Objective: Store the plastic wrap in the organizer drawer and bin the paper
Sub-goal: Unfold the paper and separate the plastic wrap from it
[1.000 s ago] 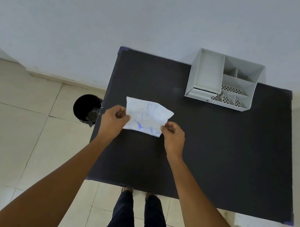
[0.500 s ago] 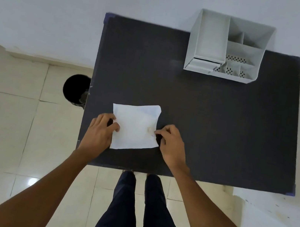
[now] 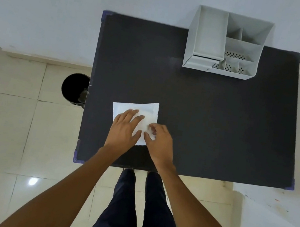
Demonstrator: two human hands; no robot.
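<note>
Both my hands are on the flat white sheet of paper (image 3: pixel 137 112), which lies on the black matte tabletop (image 3: pixel 212 122) near the front left corner. My left hand (image 3: pixel 123 130) is spread flat, fingers splayed wide, palm pressing the sheet down, not gripping anything. My right hand (image 3: pixel 159 140) sits at the sheet's near right edge w/ thumb and fingertips curled in on that edge. It looks like a pinch on the paper, or on something thin lying over it, but I can't tell which; there's a faint glossy border on the sheet's right side that may be the plastic wrap, too unclear to call.

Progress, as I judge it: early. Nothing's stored, nothing's binned. The grey plastic desk organizer (image 3: pixel 255 51) stands at the far right of the table, well apart from my hands, and its small drawer (image 3: pixel 201 61) at the front left looks pushed in, or nearly so. The round black bin (image 3: pixel 74 87) sits on the tiled floor just beside the table's left edge, close to the paper.

Left to do: separate wrap from paper if they're together, open drawer, wrap in, shut it, then drop the paper in the bin. Basically the whole job.
</note>
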